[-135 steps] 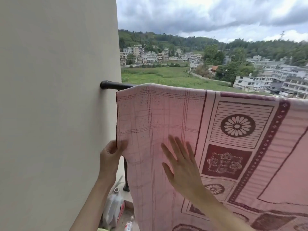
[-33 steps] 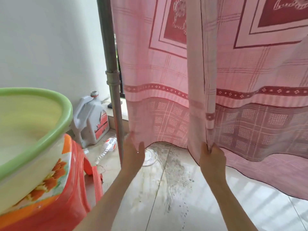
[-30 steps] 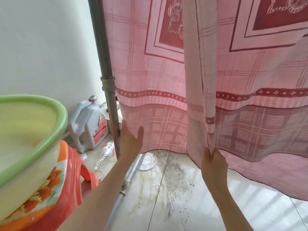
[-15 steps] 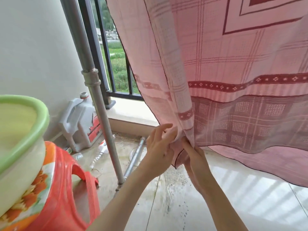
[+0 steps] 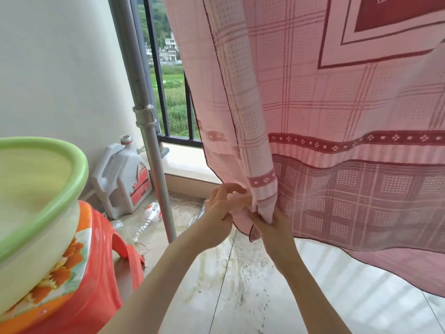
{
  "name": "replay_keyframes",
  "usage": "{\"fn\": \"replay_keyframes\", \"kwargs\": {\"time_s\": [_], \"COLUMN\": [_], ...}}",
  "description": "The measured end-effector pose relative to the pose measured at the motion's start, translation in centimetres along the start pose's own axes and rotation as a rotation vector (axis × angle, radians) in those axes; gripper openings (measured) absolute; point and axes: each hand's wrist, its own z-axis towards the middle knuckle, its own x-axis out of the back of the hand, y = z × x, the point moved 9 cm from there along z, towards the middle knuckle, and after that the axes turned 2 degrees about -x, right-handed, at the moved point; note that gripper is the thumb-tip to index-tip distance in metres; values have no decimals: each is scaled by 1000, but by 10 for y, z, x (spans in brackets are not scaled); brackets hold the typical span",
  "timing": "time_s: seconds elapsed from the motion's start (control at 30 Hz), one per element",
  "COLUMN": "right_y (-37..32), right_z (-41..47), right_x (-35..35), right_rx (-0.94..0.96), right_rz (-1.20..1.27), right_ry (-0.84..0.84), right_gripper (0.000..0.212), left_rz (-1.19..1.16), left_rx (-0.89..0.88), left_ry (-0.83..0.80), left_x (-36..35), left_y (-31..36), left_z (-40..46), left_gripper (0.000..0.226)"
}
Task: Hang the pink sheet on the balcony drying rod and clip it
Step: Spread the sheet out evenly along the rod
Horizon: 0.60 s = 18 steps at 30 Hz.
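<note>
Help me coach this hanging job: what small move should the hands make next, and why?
Probably draw the two lower corners level and tug the pink sheet downward to straighten it. Both the left hand and right hand pinch its bunched bottom edge together, and the cloth above hangs in a fold. No clip is in view yet.

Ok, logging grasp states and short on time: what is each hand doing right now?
Left hand: pinches the bottom corner of the pink sheet, other fingers loose.
Right hand: grips the same gathered corner from below.
</note>
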Motion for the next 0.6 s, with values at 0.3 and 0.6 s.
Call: {"fn": "replay_keyframes", "kwargs": {"time_s": [0.3,0.6], "right_y": [25,1], "right_z": [-1,-6], "right_x": [35,66], "right_rx": [-238,-21], "right_rz": [224,-297], "right_ry": [160,335], "right_gripper": [44,27], "left_rz": [-367,-228], "left_rx": [333,398], "left_ry": [378,648], "left_x": [59,71], "left_y": [-48,-55], "left_z": [-11,-26], "left_gripper": [97,10]}}
